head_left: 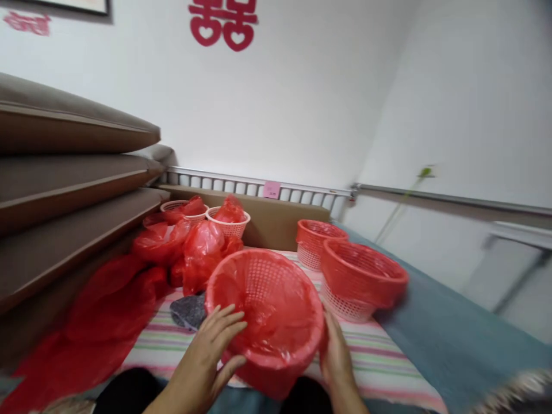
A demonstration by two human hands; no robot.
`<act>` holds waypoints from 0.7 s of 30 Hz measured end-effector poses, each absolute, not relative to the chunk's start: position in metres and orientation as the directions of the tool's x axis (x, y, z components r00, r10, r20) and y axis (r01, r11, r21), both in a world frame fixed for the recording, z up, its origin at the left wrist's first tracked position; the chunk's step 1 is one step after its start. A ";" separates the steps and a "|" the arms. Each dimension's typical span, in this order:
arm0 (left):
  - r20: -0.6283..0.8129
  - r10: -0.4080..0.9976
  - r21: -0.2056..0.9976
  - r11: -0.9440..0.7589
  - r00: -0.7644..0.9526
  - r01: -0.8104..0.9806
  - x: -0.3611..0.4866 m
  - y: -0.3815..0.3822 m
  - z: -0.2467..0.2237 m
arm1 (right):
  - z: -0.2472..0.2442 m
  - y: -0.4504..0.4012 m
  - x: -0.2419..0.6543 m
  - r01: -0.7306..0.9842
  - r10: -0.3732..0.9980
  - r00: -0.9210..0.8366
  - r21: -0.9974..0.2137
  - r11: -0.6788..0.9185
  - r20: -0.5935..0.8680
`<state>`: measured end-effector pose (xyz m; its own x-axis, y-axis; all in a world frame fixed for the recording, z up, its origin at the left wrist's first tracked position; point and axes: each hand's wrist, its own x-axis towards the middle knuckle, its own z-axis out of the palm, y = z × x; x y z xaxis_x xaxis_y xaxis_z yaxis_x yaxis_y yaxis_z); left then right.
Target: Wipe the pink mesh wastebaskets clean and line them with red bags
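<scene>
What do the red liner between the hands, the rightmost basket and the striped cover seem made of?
Red liner: likely thin plastic film, glossy; it's see-through, creased and catches highlights.
Rightmost basket: probably moulded plastic; its pale wall has regular small holes, finish unclear.
Striped cover: perhaps fabric, matt; it shows no shine, but blur hides any weave.

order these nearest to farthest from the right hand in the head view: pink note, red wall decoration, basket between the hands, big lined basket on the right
From the right hand:
1. Basket between the hands: right beside it, on its left
2. Big lined basket: beyond, to the right
3. Pink note: at the radiator
4. Red wall decoration: high on the wall
</scene>
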<state>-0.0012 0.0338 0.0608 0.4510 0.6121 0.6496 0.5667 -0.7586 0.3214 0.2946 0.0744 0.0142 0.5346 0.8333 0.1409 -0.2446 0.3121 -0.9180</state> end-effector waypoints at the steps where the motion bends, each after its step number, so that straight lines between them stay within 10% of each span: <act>1: 0.638 0.578 0.260 -0.784 0.510 0.563 0.007 0.034 0.061 | 0.003 0.067 0.293 -0.320 0.845 0.532 -0.911 0.259 0.054; 7: 0.591 0.541 0.136 -0.798 0.599 0.587 0.040 0.045 0.056 | -0.031 0.025 0.260 -0.696 0.934 0.211 -0.716 -0.063 -0.288; 13: 0.561 0.573 0.119 -0.770 0.598 0.626 0.041 0.045 0.060 | -0.021 0.004 0.230 -0.784 0.990 -0.055 -0.608 -0.123 -0.129; 21: 0.565 0.511 0.012 -0.790 0.648 0.613 0.070 0.031 0.072 | -0.034 0.007 0.223 -0.684 0.994 0.019 -0.726 -0.067 -0.109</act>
<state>0.0696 0.0314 0.0717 0.6478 0.5114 0.5647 0.6131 -0.7899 0.0120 0.2232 0.0065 -0.0336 0.0193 0.9938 -0.1095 -0.6841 -0.0668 -0.7264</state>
